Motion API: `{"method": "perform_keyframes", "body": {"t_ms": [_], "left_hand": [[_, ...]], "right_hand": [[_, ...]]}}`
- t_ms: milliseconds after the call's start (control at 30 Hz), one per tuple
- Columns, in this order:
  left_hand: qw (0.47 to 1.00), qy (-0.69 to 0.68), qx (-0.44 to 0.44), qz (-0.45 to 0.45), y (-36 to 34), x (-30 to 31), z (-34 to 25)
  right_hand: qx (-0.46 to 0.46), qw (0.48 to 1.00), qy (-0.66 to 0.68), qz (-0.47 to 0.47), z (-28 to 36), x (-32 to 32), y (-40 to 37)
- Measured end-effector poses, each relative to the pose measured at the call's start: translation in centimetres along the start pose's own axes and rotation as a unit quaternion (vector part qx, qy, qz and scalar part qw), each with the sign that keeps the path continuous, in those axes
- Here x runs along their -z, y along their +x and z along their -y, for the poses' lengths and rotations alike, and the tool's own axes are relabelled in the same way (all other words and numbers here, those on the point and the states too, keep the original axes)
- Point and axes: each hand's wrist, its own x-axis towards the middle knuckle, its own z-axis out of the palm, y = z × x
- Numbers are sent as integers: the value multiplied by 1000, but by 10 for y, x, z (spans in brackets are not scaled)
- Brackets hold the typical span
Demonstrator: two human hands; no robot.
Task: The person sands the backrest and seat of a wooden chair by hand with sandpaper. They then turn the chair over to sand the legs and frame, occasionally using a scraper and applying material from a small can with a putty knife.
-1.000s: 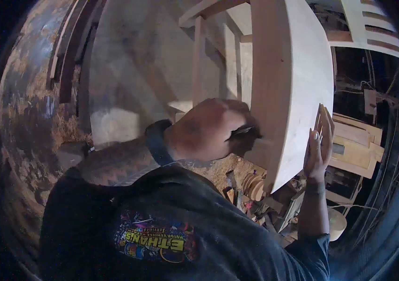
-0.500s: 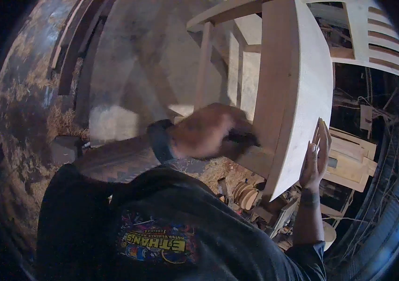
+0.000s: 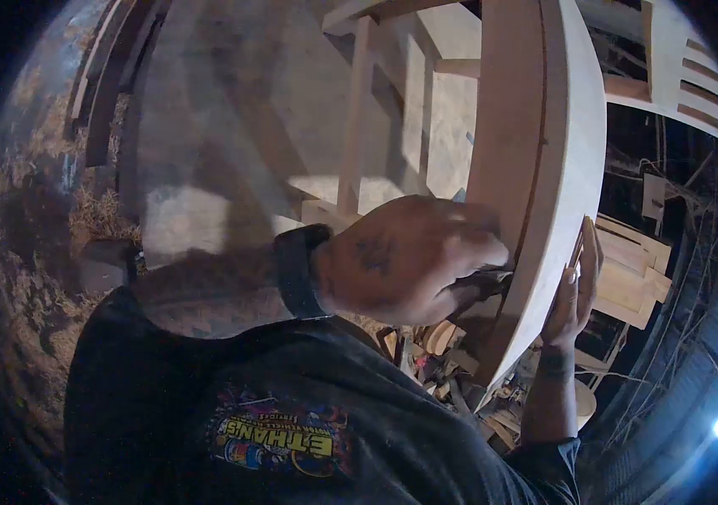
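Observation:
A wooden board with a pale panel along its right side stands in front of me, a dark seam running between them. My left hand, with a dark band at the wrist, is at the lower part of the board. Its fingers are curled together around a small dark piece, whose kind I cannot tell. On the outer face of the panel, my right hand lies flat with the fingers stretched upward along it.
Behind the board, a wooden frame stands on a large flat sheet. A slatted wooden piece is at upper right, above a panelled wooden piece. Wood offcuts lie below, and long planks are at left.
My left hand has moved right, closer to the panel, with the dark piece still in its fingers. The seam beside the panel looks wider. My right hand stays on the outer face.

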Motion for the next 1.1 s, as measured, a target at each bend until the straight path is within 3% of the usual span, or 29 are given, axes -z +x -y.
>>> {"method": "perform_keyframes", "body": {"t_ms": [133,267,367,633,733,833,933,1033,1100], "left_hand": [[992,33,76,92,-15,6,3],[999,35,-23,1,1,2,1],[999,16,6,34,1,5,6],[999,39,-22,-13,-7,-3,8],[998,45,34,39,-23,4,15],[998,33,-28,-39,-9,-7,9],[995,65,-61,-45,-1,-6,5],[996,79,-4,27,-15,7,15],[998,62,-16,9,-12,3,14]], "right_hand": [[-14,1000,-23,-2,3,0,1],[-10,1000,-11,-6,5,0,2],[-1,1000,12,-14,4,-4,1],[1,998,61,-31,-4,-4,-2],[-11,999,30,-14,2,-1,-1],[-5,998,56,-30,-4,-4,-2],[-23,1000,1,-9,3,0,0],[-16,1000,4,-13,-1,2,-1],[-20,1000,-3,-22,0,0,-2]]}}
